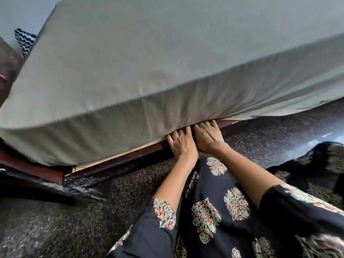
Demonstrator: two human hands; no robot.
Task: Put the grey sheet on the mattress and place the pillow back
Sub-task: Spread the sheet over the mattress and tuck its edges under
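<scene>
Two hands, left, right, at sheet

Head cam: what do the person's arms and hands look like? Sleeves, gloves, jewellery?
Both hands, left hand and right hand, are bare: no gloves, and no rings or watch visible. The left sleeve is loose black fabric with a multicoloured floral-print cuff; the right sleeve is the same black fabric with floral motifs. Both leave the forearms uncovered.

The sheet is grey, the pillow black-and-white zigzag
</scene>
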